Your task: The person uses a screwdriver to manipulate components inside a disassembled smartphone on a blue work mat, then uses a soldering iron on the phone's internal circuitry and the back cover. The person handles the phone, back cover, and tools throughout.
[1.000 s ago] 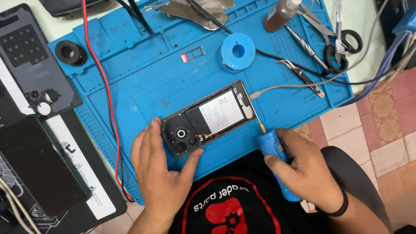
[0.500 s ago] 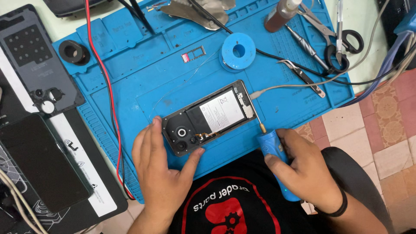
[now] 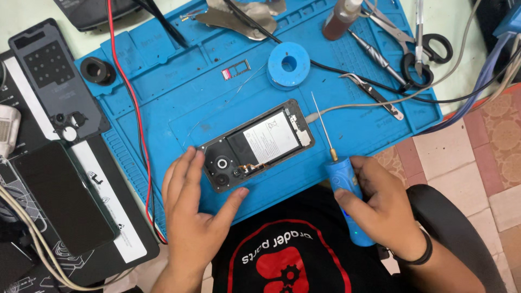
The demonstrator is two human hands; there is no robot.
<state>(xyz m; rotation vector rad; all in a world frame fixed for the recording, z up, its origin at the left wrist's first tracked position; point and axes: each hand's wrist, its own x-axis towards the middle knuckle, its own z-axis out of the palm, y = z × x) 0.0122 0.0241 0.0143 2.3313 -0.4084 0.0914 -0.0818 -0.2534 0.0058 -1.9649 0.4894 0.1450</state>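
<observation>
Left hand (image 3: 198, 217): we brace the opened phone (image 3: 255, 144), fingers spread wide
Right hand (image 3: 380, 209): we grip the blue electric screwdriver (image 3: 347, 198)

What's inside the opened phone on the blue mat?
Inside the opened phone you can see a big pale battery, black covers and round camera rings. The left hand steadies one end. Whatever lies under the battery and covers is hidden.
</observation>
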